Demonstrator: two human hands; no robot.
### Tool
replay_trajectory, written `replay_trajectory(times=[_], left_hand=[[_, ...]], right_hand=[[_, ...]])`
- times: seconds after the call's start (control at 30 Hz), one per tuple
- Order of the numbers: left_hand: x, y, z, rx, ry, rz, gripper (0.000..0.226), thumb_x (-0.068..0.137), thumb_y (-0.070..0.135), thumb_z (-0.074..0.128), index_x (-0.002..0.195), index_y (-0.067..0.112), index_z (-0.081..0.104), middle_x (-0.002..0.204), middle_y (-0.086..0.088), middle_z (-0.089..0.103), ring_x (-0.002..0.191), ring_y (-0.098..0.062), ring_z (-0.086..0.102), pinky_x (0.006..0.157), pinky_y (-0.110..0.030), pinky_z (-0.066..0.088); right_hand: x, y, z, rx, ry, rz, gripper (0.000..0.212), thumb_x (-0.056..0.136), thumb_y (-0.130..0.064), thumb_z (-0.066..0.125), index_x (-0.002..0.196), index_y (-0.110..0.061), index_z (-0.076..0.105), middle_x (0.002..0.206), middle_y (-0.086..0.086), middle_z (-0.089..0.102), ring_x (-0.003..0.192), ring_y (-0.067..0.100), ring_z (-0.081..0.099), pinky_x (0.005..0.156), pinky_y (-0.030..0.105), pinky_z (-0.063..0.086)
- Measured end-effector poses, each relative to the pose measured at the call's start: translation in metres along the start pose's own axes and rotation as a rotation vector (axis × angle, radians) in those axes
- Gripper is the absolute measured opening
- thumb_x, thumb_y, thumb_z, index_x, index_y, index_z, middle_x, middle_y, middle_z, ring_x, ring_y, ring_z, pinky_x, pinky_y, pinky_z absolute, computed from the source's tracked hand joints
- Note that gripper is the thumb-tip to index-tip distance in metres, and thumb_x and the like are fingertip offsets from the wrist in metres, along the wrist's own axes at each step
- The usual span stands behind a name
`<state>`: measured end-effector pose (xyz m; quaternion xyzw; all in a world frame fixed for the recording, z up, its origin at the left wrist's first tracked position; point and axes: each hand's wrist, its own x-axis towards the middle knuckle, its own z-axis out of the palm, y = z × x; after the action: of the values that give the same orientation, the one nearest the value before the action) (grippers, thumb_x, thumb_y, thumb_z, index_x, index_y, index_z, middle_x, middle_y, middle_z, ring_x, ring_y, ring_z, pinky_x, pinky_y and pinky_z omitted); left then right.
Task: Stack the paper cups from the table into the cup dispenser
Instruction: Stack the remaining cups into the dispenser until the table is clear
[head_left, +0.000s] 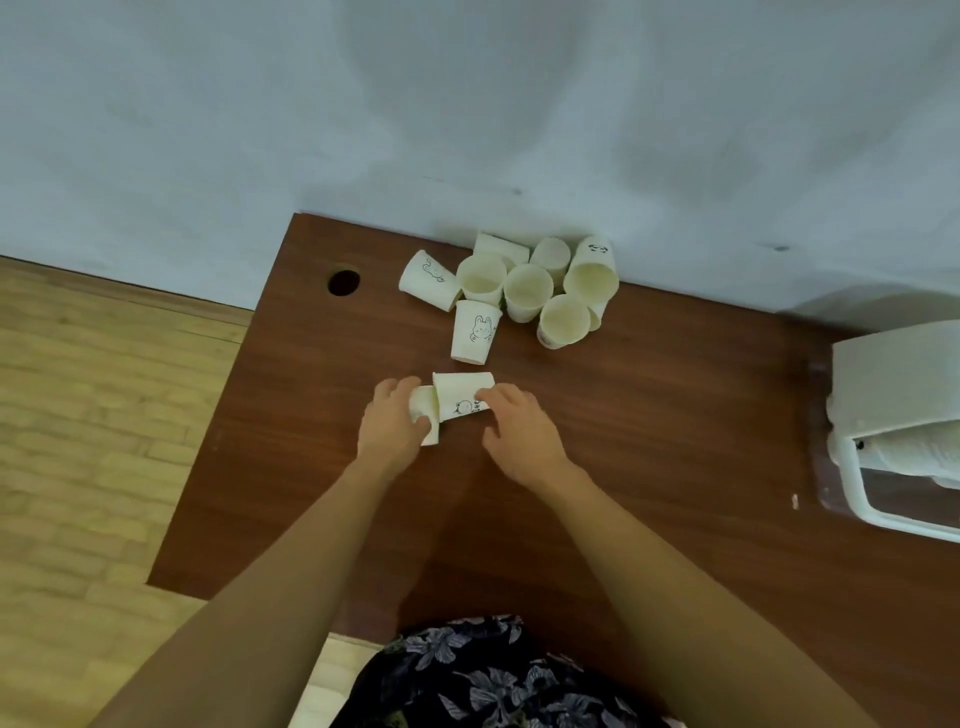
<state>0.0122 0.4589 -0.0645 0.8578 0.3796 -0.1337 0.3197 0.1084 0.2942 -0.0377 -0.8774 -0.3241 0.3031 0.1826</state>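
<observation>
Just in front of the loose cup cluster (519, 283) on the table (675, 415), two paper cups are being nested sideways. Left hand (395, 423) grips the inner cup (423, 410); right hand (519, 428) pinches the outer cup (462, 397) w/ curled fingers. Best kept coaxial, pushed gently w/o crushing the rims. Both forearms reach fwd, palms down. Cup dispenser (893, 415) sits well right of the cluster, at the table edge.

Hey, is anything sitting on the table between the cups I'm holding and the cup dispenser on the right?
Nothing visible. Bare brown table lies between the held cups and the white cup dispenser at the right edge. The loose cup cluster sits farther back by the wall, off that line.
</observation>
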Motion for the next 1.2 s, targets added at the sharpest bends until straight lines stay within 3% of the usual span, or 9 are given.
replay_trajectory(times=[0.17,0.33,0.5,0.6,0.73,0.93,1.07,1.13,1.2], left_hand=[[0.000,0.003,0.004,-0.043,-0.078,0.094,0.042,0.085,0.021,0.068,0.126,0.019,0.057,0.123,-0.001,0.054,0.104,-0.022,0.057,0.090,-0.038,0.047],[0.000,0.004,0.006,-0.101,-0.092,0.129,0.028,0.085,0.023,0.068,0.112,0.020,0.064,0.106,0.001,0.059,0.096,-0.019,0.058,0.085,-0.037,0.047],[-0.002,0.011,0.009,-0.118,-0.141,0.170,0.024,0.082,0.019,0.068,0.106,0.017,0.067,0.104,-0.004,0.062,0.094,-0.021,0.058,0.086,-0.045,0.048],[-0.006,0.015,0.011,-0.121,-0.158,0.181,0.023,0.083,0.020,0.067,0.106,0.017,0.068,0.108,-0.003,0.061,0.097,-0.021,0.058,0.087,-0.044,0.048],[-0.011,0.024,0.008,-0.098,-0.129,0.176,0.023,0.087,0.023,0.066,0.109,0.016,0.067,0.111,-0.002,0.061,0.100,-0.020,0.057,0.085,-0.034,0.046],[-0.030,0.063,0.000,-0.084,-0.010,0.331,0.020,0.090,0.031,0.063,0.103,0.017,0.068,0.105,0.001,0.062,0.095,-0.015,0.057,0.077,-0.025,0.039],[-0.053,0.096,0.006,-0.085,0.089,0.486,0.018,0.088,0.029,0.067,0.102,0.017,0.071,0.110,0.003,0.064,0.107,-0.015,0.053,0.089,-0.029,0.042],[-0.067,0.114,0.012,-0.008,0.180,0.548,0.020,0.088,0.029,0.067,0.103,0.017,0.073,0.116,0.004,0.064,0.117,-0.019,0.045,0.094,-0.036,0.040],[-0.080,0.131,0.021,0.037,0.238,0.594,0.020,0.088,0.029,0.066,0.103,0.017,0.074,0.116,0.004,0.065,0.118,-0.021,0.043,0.092,-0.037,0.038]], right_hand=[[0.023,-0.002,0.015,-0.201,-0.100,-0.049,0.071,0.088,-0.007,0.050,0.150,-0.033,0.028,0.159,0.003,0.021,0.145,0.027,0.017,0.115,0.045,0.023],[0.028,0.001,0.018,-0.473,0.029,-0.097,0.066,0.087,-0.011,0.053,0.146,-0.032,0.032,0.148,0.010,0.034,0.137,0.035,0.026,0.112,0.048,0.020],[0.024,0.012,0.021,-0.453,0.002,-0.058,0.063,0.081,-0.004,0.060,0.137,-0.021,0.037,0.147,0.004,0.033,0.143,0.028,0.022,0.117,0.051,0.014],[0.013,0.022,0.022,-0.422,-0.049,0.049,0.059,0.083,-0.014,0.063,0.133,-0.023,0.034,0.137,0.000,0.044,0.131,0.027,0.039,0.109,0.050,0.023],[-0.012,0.036,0.018,-0.286,-0.113,0.181,0.079,0.086,-0.041,0.065,0.147,-0.034,0.015,0.136,0.005,0.044,0.119,0.032,0.050,0.097,0.045,0.041],[-0.062,0.051,-0.006,0.035,0.183,0.388,0.052,0.090,-0.050,0.059,0.131,-0.027,0.037,0.128,-0.003,0.045,0.103,0.023,0.059,0.075,0.035,0.048],[-0.102,0.067,-0.020,0.147,0.431,0.418,0.023,0.092,-0.040,0.062,0.102,-0.021,0.059,0.114,-0.008,0.055,0.086,0.011,0.060,0.067,0.030,0.046],[-0.122,0.077,-0.025,0.165,0.551,0.427,0.018,0.090,-0.035,0.066,0.098,-0.019,0.064,0.123,-0.007,0.053,0.092,0.010,0.058,0.069,0.030,0.050],[-0.140,0.086,-0.031,0.141,0.636,0.453,0.015,0.089,-0.029,0.069,0.097,-0.017,0.068,0.137,-0.005,0.044,0.113,0.013,0.053,0.077,0.035,0.055]])
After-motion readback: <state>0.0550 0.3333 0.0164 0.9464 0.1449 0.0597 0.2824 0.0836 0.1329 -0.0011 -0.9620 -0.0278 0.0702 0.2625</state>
